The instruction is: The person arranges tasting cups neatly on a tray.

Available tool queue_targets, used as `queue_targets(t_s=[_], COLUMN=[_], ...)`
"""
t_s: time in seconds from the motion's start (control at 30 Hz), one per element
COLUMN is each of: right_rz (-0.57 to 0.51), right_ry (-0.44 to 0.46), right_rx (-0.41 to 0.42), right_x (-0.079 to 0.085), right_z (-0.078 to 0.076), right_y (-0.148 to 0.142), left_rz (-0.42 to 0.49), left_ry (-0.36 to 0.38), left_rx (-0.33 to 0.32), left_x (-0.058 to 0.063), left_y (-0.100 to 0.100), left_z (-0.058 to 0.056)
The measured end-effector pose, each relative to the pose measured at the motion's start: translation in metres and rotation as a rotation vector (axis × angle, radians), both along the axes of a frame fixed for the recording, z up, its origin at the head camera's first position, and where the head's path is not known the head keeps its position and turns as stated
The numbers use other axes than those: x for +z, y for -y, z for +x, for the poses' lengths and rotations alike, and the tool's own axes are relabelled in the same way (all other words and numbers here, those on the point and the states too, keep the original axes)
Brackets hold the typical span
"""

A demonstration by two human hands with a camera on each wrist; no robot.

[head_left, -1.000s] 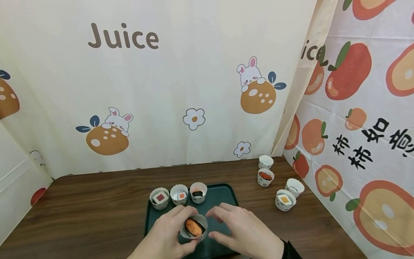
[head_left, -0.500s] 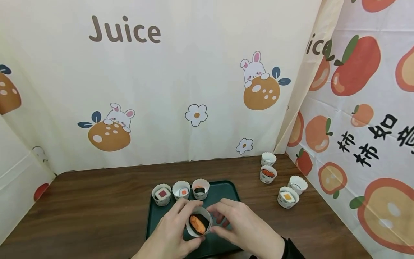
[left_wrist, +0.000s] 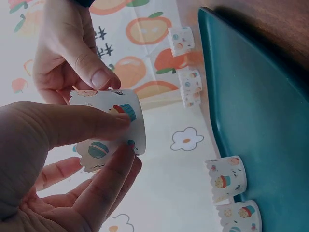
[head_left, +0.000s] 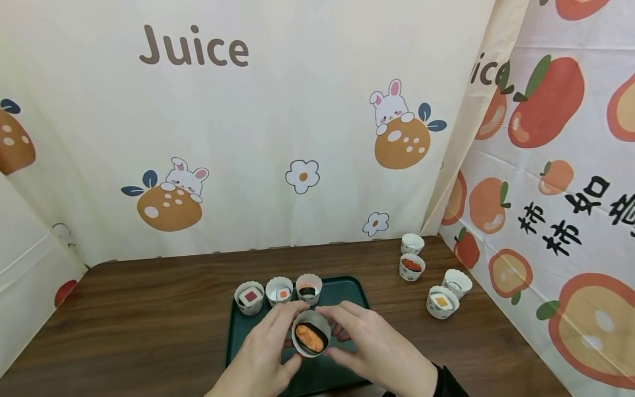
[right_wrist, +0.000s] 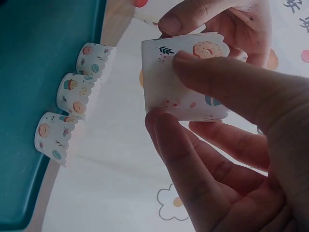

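Observation:
Between both hands, above the dark green tray (head_left: 337, 380), is a white patterned paper baking cup (head_left: 318, 317), its mouth facing the head camera. Inside lies a sushi piece (head_left: 310, 337) with an orange topping and a dark band. My left hand (head_left: 265, 350) grips the cup's left side, thumb and fingertips on its wall, as the left wrist view shows. From the right, my right hand (head_left: 372, 344) pinches the same cup; in the right wrist view its thumb (right_wrist: 217, 82) presses the printed wall. Three more cups holding sushi pieces, one being the left cup (head_left: 248, 306), line the tray's far edge.
On the brown table (head_left: 149, 331), several more paper cups stand at the right. A cup with a red-orange piece (head_left: 411, 270) and another with a yellow-topped piece (head_left: 441, 306) are there, each with a cup behind it. Printed curtains (head_left: 297, 121) border the table's back and right.
The cup has shifted slightly right and away from me, and its opening faces the head camera more. My right hand's fingers, apart from the cup one second ago, now hold it.

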State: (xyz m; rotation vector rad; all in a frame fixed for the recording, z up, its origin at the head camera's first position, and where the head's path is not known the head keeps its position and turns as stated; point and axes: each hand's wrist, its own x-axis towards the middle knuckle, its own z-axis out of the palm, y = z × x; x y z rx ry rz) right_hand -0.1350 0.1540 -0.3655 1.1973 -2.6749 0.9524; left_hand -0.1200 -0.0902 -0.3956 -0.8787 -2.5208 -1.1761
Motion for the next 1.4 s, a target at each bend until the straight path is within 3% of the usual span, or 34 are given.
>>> queue_targets(t_s=[0.2,0.6,0.8,1.1,1.4], right_rz=[0.032,0.046,0.063,0.066,0.093], right_ry=[0.021,-0.004,0.035,0.092,0.041], right_rx=[-0.03,-0.038,-0.043,-0.035,-0.015], right_x=[0.0003,0.0019,0.0042,0.0032,0.0006], right_z=[-0.002,-0.0001,-0.0005,-0.0019,-0.0032], right_y=[-0.0003,-0.001,-0.0024,-0.0039,-0.0065], left_rz=[-0.002,0.017,0.032,0.028,0.005], left_ry=[0.044,0.06,0.059,0.149,0.078], left_rx=[-0.01,-0.034,-0.038,-0.038,-0.047], left_x=[0.0009,0.0026,0.0022,0.0016,-0.0039], left_y=[0.0022,0.0032,0.0015,-0.0031,-0.0066], left_z=[-0.003,-0.003,-0.0022,-0.0005,0.0013])
